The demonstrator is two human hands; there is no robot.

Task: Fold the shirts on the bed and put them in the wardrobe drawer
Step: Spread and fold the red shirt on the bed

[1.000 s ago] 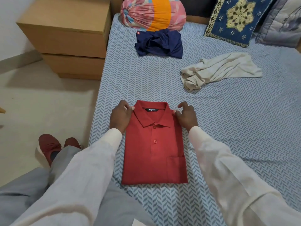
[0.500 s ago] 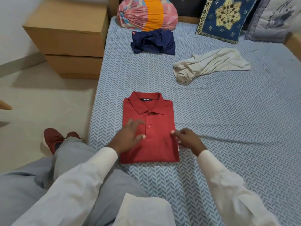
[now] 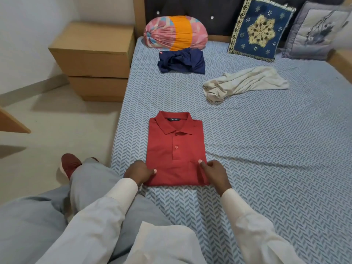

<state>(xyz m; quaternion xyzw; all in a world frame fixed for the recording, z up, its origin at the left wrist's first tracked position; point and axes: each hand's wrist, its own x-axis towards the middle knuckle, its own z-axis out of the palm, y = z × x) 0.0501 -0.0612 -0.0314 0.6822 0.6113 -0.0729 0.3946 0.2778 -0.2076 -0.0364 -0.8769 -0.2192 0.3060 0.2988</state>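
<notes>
A red polo shirt [image 3: 176,147] lies folded into a neat rectangle, collar away from me, near the left edge of the bed [image 3: 266,149]. My left hand [image 3: 140,173] pinches its lower left corner, thumb on top. At the lower right corner, my right hand [image 3: 214,173] grips the edge, fingers curled over the fabric. A crumpled navy shirt [image 3: 182,61] sits farther up the bed. A cream shirt [image 3: 245,82] lies loose and unfolded to the right of it.
A wooden bedside unit with drawers [image 3: 95,61] stands left of the bed. A colourful cloth bundle [image 3: 176,33], a blue embroidered cushion [image 3: 261,29] and a grey pillow [image 3: 320,31] line the headboard. My leg and red shoe [image 3: 69,163] hang over the floor.
Both hands slid from the shirt's collar down its sides to the bottom corners and now grip them. The camera view pulled back and tilted up.
</notes>
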